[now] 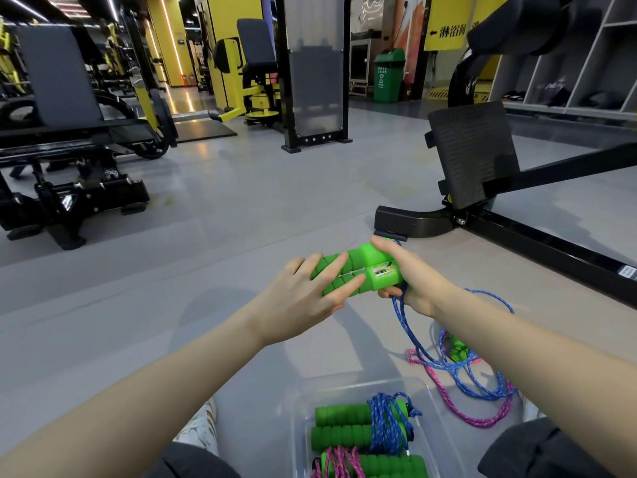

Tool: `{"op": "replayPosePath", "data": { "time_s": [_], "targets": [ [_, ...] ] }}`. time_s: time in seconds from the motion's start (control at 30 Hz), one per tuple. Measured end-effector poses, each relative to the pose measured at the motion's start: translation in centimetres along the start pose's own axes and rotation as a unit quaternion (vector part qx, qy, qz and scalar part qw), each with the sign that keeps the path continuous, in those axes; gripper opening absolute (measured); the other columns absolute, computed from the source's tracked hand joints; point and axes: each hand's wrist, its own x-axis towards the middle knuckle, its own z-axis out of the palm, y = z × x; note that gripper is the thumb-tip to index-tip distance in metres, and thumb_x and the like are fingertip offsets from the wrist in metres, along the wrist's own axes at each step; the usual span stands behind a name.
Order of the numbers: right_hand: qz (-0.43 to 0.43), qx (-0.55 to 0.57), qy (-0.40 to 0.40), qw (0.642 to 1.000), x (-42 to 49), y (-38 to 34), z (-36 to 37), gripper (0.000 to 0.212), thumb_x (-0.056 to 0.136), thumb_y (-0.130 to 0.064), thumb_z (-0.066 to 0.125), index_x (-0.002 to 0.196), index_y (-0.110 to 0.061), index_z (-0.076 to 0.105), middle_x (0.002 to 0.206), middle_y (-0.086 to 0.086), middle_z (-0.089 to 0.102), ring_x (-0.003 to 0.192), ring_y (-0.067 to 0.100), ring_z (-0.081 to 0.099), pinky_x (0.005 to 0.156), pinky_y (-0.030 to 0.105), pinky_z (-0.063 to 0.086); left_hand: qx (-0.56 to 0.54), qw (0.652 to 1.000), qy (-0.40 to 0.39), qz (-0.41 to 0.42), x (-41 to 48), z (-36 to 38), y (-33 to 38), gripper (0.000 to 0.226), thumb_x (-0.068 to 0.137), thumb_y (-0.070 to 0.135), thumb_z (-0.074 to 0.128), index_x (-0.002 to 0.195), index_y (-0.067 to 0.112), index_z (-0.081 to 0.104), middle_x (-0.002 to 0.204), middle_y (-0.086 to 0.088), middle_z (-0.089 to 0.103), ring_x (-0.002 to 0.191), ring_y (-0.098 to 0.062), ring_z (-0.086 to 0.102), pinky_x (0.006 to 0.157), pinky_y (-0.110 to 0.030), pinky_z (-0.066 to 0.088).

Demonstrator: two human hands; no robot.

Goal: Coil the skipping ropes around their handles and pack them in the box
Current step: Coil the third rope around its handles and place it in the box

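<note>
Two green foam handles (365,270) lie side by side in the air in front of me. My right hand (410,277) grips their thick ends. My left hand (306,294) rests on the ribbed foam ends with its fingers spread. Their blue rope (424,353) hangs from my right hand to the floor. A clear plastic box (300,401) at the bottom holds a green-handled set wound with blue rope (386,422) and another wound with pink rope (341,460).
A loose pink rope (462,405) and another green handle (458,350) lie tangled with the blue rope on the grey floor at right. A black machine base and footplate (472,157) stand just beyond my hands. Gym machines (69,139) stand far left.
</note>
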Motion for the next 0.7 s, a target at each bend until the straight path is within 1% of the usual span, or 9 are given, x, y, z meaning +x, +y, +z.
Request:
{"op": "replayPosePath", "data": {
  "time_s": [0.13, 0.23, 0.3, 0.37, 0.43, 0.47, 0.57, 0.7],
  "targets": [
    [0.001, 0.001, 0.008, 1.000, 0.0, 0.2, 0.0, 0.032, 0.086, -0.042, 0.058, 0.073, -0.013, 0.052, 0.045, 0.002, 0.047, 0.028, 0.013, 0.027, 0.037, 0.019, 0.029, 0.009, 1.000, 0.010, 0.004, -0.3, 0.2, 0.3, 0.041, 0.096, 0.032, 0.053, 0.134, 0.020, 0.044, 0.130, -0.014, 0.045, 0.093, -0.037, 0.061, 0.073, -0.040, 0.052],
    [0.007, 0.001, 0.014, 1.000, 0.0, 0.3, -0.1, 0.033, 0.086, -0.040, 0.057, 0.070, -0.013, 0.051, 0.045, 0.003, 0.046, 0.028, 0.013, 0.025, 0.035, 0.019, 0.028, -0.005, 1.000, 0.002, 0.002, -0.3, 0.1, 0.8, 0.040, 0.097, 0.031, 0.049, 0.134, 0.018, 0.044, 0.129, -0.013, 0.044, 0.093, -0.036, 0.061, 0.072, -0.039, 0.053],
    [0.001, -0.002, 0.019, 1.000, 0.0, 0.4, -0.2, 0.032, 0.087, -0.039, 0.057, 0.070, -0.012, 0.050, 0.043, 0.003, 0.044, 0.028, 0.013, 0.024, 0.035, 0.020, 0.027, -0.011, 1.000, -0.017, 0.008, -0.3, -0.1, 1.3, 0.045, 0.094, 0.031, 0.047, 0.136, 0.016, 0.041, 0.130, -0.012, 0.042, 0.095, -0.036, 0.060, 0.072, -0.037, 0.054],
    [-0.002, -0.003, 0.020, 1.000, 0.1, 0.5, -0.3, 0.032, 0.087, -0.037, 0.057, 0.070, -0.012, 0.049, 0.042, 0.003, 0.043, 0.027, 0.013, 0.023, 0.035, 0.020, 0.025, -0.015, 0.999, -0.026, 0.011, -0.4, -0.3, 1.6, 0.049, 0.090, 0.030, 0.047, 0.137, 0.016, 0.039, 0.128, -0.011, 0.041, 0.096, -0.035, 0.056, 0.070, -0.036, 0.054],
    [-0.002, 0.002, 0.015, 1.000, 0.1, 0.5, -0.4, 0.032, 0.087, -0.038, 0.057, 0.069, -0.012, 0.050, 0.044, 0.003, 0.044, 0.028, 0.013, 0.023, 0.035, 0.019, 0.025, -0.025, 0.999, -0.024, 0.002, -0.3, -0.3, 1.6, 0.047, 0.091, 0.028, 0.045, 0.136, 0.017, 0.039, 0.127, -0.011, 0.041, 0.098, -0.034, 0.050, 0.070, -0.036, 0.054],
    [0.001, 0.003, 0.008, 1.000, 0.1, 0.5, -0.5, 0.032, 0.087, -0.039, 0.057, 0.069, -0.012, 0.051, 0.045, 0.004, 0.044, 0.028, 0.013, 0.023, 0.035, 0.019, 0.026, -0.031, 0.999, -0.021, -0.006, -0.3, -0.3, 1.5, 0.045, 0.092, 0.028, 0.045, 0.136, 0.019, 0.040, 0.128, -0.012, 0.041, 0.098, -0.034, 0.050, 0.070, -0.036, 0.054],
    [0.018, 0.005, -0.013, 1.000, 0.0, 0.4, -0.6, 0.034, 0.086, -0.042, 0.057, 0.067, -0.015, 0.053, 0.048, 0.002, 0.043, 0.031, 0.012, 0.022, 0.034, 0.019, 0.026, -0.030, 0.999, -0.013, -0.010, 0.0, -0.3, 1.0, 0.041, 0.094, 0.029, 0.045, 0.134, 0.023, 0.042, 0.128, -0.012, 0.042, 0.095, -0.037, 0.058, 0.069, -0.037, 0.051],
    [0.014, 0.005, -0.011, 1.000, -0.1, 0.2, -0.5, 0.035, 0.086, -0.042, 0.057, 0.065, -0.015, 0.052, 0.048, 0.001, 0.042, 0.031, 0.012, 0.021, 0.034, 0.018, 0.025, -0.025, 0.999, -0.023, -0.006, 0.1, -0.3, 0.6, 0.040, 0.095, 0.029, 0.044, 0.135, 0.023, 0.042, 0.130, -0.014, 0.041, 0.092, -0.039, 0.060, 0.073, -0.040, 0.051]
  ]
}}
